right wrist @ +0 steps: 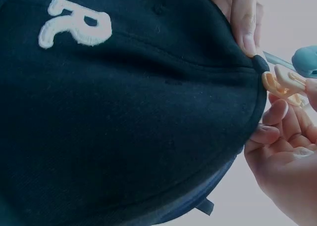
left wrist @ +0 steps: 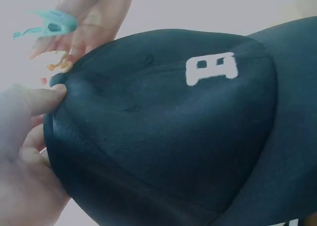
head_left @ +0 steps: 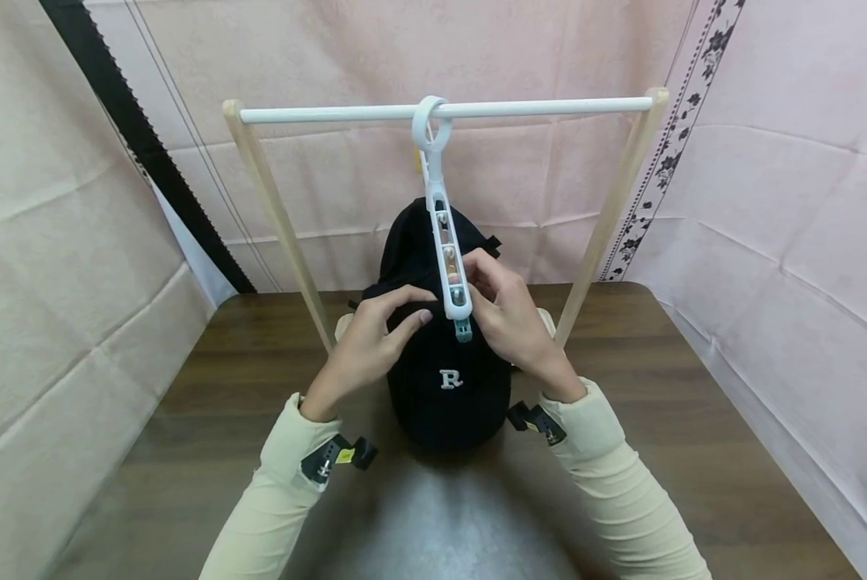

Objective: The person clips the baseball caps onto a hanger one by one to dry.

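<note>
A black baseball cap [head_left: 444,423] with a white letter R hangs brim down below a white clip hanger [head_left: 437,173]. My left hand [head_left: 367,342] pinches the crown's top edge; the left wrist view shows its thumb [left wrist: 47,98] pressed on the black fabric. On the other side, my right hand [head_left: 516,322] holds a pale orange clothespin [right wrist: 278,85] of the hanger, whose jaws meet the cap's edge. A teal clothespin [right wrist: 304,62] sits beside it, at the hanger's lower end. More black fabric [head_left: 404,238] shows behind the hanger; whether it is the same cap I cannot tell.
The hanger's ring loops round a white rod [head_left: 549,107] between two wooden posts [head_left: 277,209] [head_left: 611,217]. Beneath is a brown wooden table [head_left: 223,387]. Pale cloth [head_left: 789,201] surrounds the back and sides.
</note>
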Action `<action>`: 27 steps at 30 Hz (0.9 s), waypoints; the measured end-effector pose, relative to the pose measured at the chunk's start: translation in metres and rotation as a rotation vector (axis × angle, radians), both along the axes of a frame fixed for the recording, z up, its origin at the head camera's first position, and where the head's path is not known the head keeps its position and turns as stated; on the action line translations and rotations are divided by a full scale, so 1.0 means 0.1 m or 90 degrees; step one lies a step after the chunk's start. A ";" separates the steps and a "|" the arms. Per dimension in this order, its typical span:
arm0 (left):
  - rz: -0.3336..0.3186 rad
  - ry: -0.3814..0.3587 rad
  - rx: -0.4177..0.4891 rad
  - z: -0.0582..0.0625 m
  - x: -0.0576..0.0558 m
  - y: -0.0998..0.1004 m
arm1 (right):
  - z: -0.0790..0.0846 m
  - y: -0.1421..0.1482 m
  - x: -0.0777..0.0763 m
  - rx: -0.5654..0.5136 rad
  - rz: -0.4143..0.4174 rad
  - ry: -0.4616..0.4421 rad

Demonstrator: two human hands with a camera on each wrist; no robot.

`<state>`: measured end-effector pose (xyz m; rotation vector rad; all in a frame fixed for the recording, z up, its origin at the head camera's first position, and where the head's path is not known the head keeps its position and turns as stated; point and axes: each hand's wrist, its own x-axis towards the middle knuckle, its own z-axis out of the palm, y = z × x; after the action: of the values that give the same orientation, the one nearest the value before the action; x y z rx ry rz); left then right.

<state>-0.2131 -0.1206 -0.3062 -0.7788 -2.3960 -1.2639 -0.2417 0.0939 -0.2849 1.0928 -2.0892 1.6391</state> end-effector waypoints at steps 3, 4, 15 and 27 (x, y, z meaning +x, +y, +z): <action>-0.022 0.001 -0.015 0.01 0.00 -0.02 | 0.01 0.00 0.00 -0.012 0.003 0.001; -0.027 0.003 -0.021 0.01 0.00 -0.03 | 0.02 -0.01 0.00 -0.016 0.004 0.002; -0.033 0.002 0.014 -0.02 0.02 -0.10 | 0.02 -0.05 -0.02 -0.026 0.018 -0.001; -0.091 -0.054 0.043 -0.02 0.01 -0.07 | 0.01 -0.06 -0.03 -0.046 0.014 0.020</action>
<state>-0.2125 -0.1281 -0.3082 -0.9077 -2.3863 -1.4530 -0.2446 0.0876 -0.2836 1.1141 -1.9884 1.6825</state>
